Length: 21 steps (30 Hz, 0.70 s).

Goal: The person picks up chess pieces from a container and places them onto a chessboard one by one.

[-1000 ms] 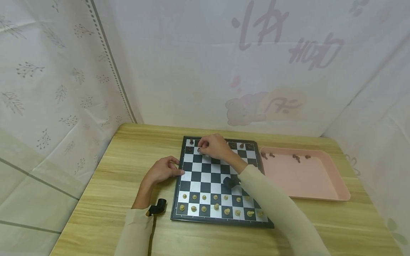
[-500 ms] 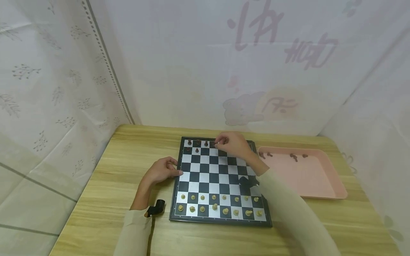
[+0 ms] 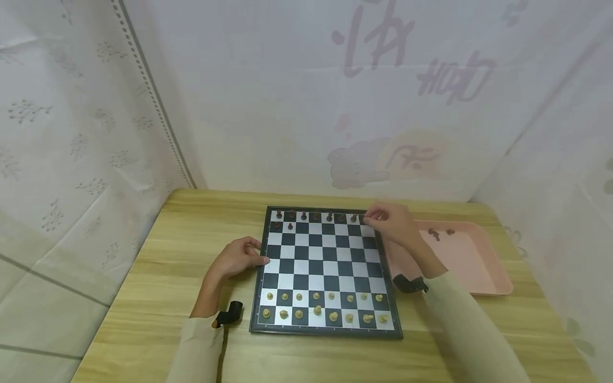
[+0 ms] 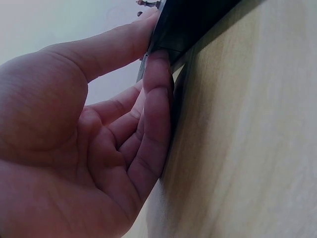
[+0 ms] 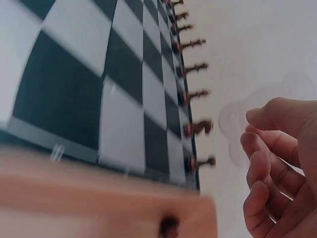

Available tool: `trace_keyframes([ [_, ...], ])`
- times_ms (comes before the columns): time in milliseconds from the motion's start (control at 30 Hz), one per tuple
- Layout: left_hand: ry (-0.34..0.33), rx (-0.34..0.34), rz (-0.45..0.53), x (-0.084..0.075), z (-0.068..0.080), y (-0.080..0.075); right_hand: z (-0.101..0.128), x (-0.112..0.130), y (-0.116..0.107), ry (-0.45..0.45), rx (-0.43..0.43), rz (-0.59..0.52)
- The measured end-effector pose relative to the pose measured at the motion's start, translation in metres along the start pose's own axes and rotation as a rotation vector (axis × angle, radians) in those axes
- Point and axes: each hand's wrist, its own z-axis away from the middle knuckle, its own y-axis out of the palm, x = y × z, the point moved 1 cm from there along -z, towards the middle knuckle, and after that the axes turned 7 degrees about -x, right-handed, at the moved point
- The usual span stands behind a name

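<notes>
Both my hands are at the chessboard [image 3: 325, 268]. My right fingers [image 5: 267, 163] hang loosely curled with nothing between them, as the right wrist view shows; the right hand [image 3: 390, 223] hovers just off the board's far right corner, beside the last dark piece [image 3: 365, 218] of the back row. My left fingers [image 4: 153, 114] lie straight along the board's left edge, thumb pressed on the rim, so the left hand [image 3: 234, 258] steadies it on the worktop [image 3: 143, 287].

I judge the step in hand to be laying out the dark side: the far row looks full, yet only two dark pawns [image 3: 283, 225] stand in the row before it. A few more dark pieces [image 3: 440, 233] lie in the pink tray [image 3: 479, 276] just right of the board. The light pieces [image 3: 321, 311] already fill the two near rows.

My next move calls for a reach right into the tray, a fine pinch on one small piece, and an upright placing.
</notes>
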Motion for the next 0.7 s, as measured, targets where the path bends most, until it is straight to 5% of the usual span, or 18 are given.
trace_keyframes([
  [433,-0.004,-0.005,0.009,0.002,0.0,0.001,0.026,-0.059,-0.036,0.175,-0.002,0.062],
  [700,0.004,-0.008,0.001,0.003,-0.001,0.002,0.029,-0.079,-0.048,0.188,0.044,0.163],
])
